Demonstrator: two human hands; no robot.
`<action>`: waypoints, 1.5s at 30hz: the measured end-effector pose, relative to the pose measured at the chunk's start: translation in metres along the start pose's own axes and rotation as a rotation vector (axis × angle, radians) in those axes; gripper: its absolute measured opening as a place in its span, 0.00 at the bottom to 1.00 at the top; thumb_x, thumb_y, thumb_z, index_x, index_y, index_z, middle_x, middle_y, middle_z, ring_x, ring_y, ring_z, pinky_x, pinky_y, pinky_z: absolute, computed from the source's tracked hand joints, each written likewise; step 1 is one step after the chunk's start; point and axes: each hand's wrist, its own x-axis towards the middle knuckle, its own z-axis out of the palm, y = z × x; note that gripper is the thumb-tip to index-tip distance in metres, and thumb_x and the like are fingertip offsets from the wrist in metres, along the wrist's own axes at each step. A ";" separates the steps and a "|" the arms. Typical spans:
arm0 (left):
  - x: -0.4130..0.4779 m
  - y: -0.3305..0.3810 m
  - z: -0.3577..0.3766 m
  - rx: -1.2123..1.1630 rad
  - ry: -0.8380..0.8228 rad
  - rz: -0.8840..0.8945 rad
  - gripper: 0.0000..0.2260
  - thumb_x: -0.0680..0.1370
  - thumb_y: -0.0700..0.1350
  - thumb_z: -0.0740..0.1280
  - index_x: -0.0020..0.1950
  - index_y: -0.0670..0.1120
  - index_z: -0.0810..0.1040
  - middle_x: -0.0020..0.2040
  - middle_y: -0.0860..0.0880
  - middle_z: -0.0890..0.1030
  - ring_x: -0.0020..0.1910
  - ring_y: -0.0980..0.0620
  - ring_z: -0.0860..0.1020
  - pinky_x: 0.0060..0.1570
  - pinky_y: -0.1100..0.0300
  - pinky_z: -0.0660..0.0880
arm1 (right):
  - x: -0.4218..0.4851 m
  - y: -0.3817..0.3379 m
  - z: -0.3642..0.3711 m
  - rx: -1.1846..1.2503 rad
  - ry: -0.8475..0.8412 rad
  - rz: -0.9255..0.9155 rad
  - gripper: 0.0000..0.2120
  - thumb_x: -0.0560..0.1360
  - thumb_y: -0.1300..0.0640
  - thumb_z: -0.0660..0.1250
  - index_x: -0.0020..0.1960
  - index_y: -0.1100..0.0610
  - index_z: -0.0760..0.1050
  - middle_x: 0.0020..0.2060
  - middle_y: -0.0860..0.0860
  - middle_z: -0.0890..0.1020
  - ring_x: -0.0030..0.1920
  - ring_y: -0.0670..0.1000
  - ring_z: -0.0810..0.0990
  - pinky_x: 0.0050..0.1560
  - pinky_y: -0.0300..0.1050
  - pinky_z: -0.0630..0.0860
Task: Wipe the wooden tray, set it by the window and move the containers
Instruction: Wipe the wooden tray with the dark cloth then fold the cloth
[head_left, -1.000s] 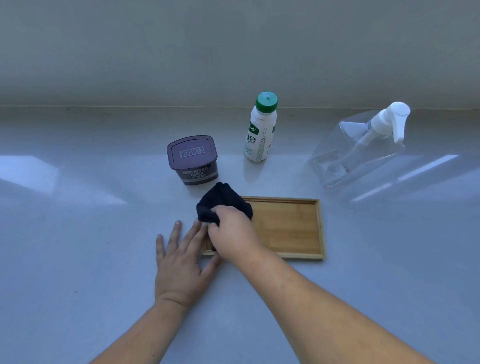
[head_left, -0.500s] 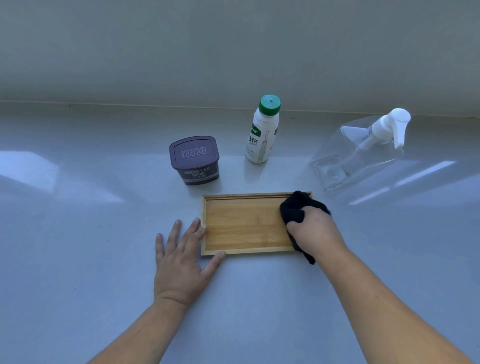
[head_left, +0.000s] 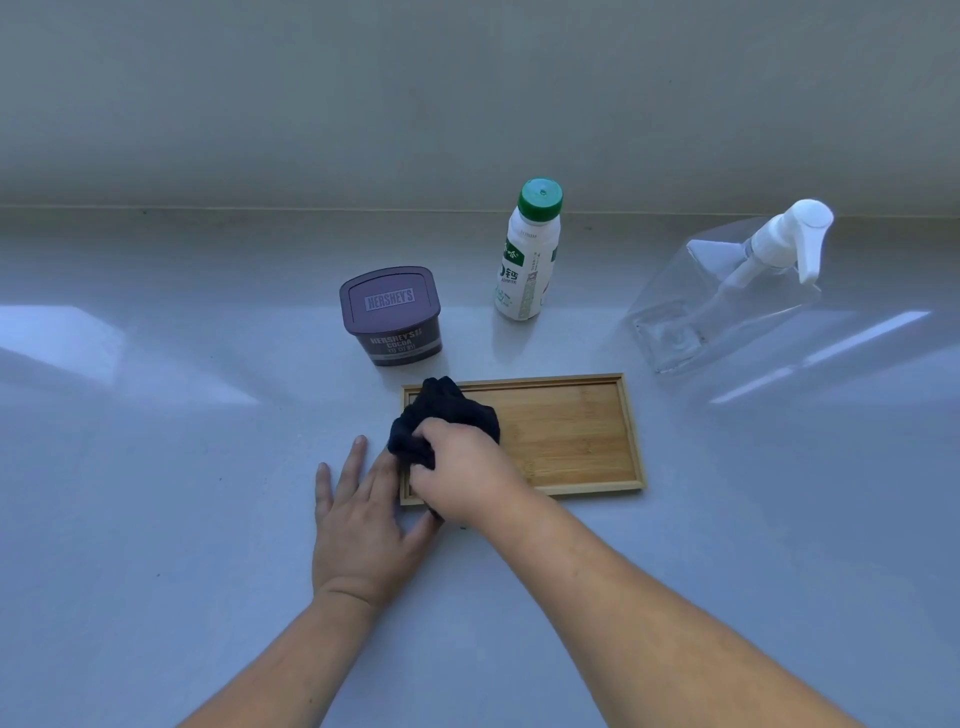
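- The worktop (head_left: 156, 519) is pale grey and glossy, with bright patches of reflected light on both sides, and it runs back to a plain grey wall (head_left: 467, 93)
- The tray (head_left: 571, 436) lies flat near the middle of the worktop, long side across your view, its bare wood showing on the right half
- Your right hand (head_left: 462, 478) is closed around a bunched dark cloth (head_left: 441, 415) and presses it onto the tray's left end; the cloth covers the far-left corner
- Your left hand (head_left: 358, 530) lies flat on the worktop, fingers spread, its fingertips and thumb at the tray's left edge and partly hidden under your right hand
- The cocoa tub (head_left: 392, 317), dark purple with its lid on, stands just behind the tray's left end, not touching it
- The bottle (head_left: 527, 254), white with a green cap, stands upright further back, to the right of the tub
- The sprayer (head_left: 727, 291), clear with a white trigger head, stands well to the right, behind the tray's right end
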 end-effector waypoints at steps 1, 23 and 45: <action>0.000 0.000 0.000 -0.001 0.004 -0.001 0.38 0.76 0.71 0.55 0.81 0.51 0.65 0.73 0.56 0.76 0.83 0.51 0.52 0.80 0.40 0.44 | -0.002 0.003 -0.004 0.007 -0.042 0.010 0.12 0.76 0.55 0.65 0.59 0.51 0.76 0.42 0.50 0.81 0.41 0.56 0.82 0.30 0.43 0.74; -0.002 0.002 -0.001 -0.002 0.002 -0.014 0.43 0.74 0.77 0.55 0.82 0.53 0.62 0.80 0.56 0.67 0.83 0.51 0.52 0.80 0.39 0.45 | -0.077 0.073 -0.094 0.407 0.146 0.266 0.10 0.67 0.52 0.64 0.41 0.59 0.76 0.29 0.47 0.74 0.30 0.51 0.72 0.34 0.46 0.69; -0.053 0.058 -0.045 -0.811 -0.634 -0.476 0.09 0.75 0.50 0.75 0.53 0.53 0.82 0.45 0.51 0.87 0.38 0.55 0.86 0.34 0.58 0.82 | -0.150 0.085 -0.028 0.585 -0.019 0.492 0.05 0.82 0.55 0.66 0.57 0.51 0.78 0.48 0.57 0.86 0.38 0.53 0.87 0.38 0.59 0.86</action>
